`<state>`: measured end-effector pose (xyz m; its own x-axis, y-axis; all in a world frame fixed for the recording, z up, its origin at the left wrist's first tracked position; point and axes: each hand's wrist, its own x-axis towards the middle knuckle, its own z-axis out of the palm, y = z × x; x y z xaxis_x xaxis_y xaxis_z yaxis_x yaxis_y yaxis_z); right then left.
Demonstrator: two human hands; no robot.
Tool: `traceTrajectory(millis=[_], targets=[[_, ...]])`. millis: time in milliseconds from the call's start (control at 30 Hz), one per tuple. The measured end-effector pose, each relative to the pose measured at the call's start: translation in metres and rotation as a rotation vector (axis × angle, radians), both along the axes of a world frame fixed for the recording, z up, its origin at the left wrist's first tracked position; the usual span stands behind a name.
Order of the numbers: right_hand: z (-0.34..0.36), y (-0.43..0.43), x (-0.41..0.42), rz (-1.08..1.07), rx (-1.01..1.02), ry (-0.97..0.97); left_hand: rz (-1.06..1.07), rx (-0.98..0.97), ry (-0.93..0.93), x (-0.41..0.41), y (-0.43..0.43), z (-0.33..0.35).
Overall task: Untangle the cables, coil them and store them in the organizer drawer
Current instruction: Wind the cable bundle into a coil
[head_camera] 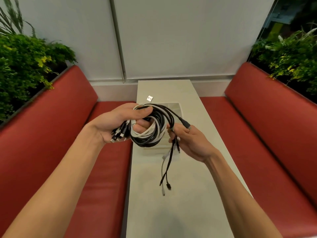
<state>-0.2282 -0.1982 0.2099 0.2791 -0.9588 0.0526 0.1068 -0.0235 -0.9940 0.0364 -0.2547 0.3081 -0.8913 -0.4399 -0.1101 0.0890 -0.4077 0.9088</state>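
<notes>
A bundle of black and white cables (151, 133) is looped into a rough coil above the table. My left hand (116, 124) grips the coil's left side, with several plug ends sticking out below its palm. My right hand (190, 141) pinches the loose cable ends at the coil's right side; a black plug (186, 125) rests on its fingers and several tails (165, 176) hang down toward the table. The clear organizer drawer (175, 107) lies on the table behind the coil, mostly hidden by it.
The narrow pale table (180, 203) runs away from me to the wall. A small white USB plug (150, 98) lies beyond the drawer. Red benches (106, 186) flank the table on both sides, with green planters (25, 66) behind their backrests.
</notes>
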Motion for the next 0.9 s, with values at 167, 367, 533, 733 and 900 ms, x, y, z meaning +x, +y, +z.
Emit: traceTrajectory(millis=[167, 367, 533, 733, 900], targets=[[0.039, -0.006, -0.028, -0.041, -0.255, 0.688, -0.079, -0.172, -0.243, 0.023, -0.001, 0.005], [0.076, 0.001, -0.034, -0.119, -0.398, 1.457, -0.105, -0.465, -0.673, 0.024, -0.009, -0.012], [0.065, 0.012, -0.026, -0.315, -0.448, 1.308, 0.032, -0.643, -0.909, 0.017, -0.007, -0.023], [0.045, 0.022, -0.014, -0.527, -0.260, 0.801, 0.170, -0.636, -1.014, 0.007, -0.007, -0.031], [0.052, 0.033, 0.006, -0.605, -0.064, 0.586, 0.276, -0.776, -1.106, -0.004, -0.007, -0.030]])
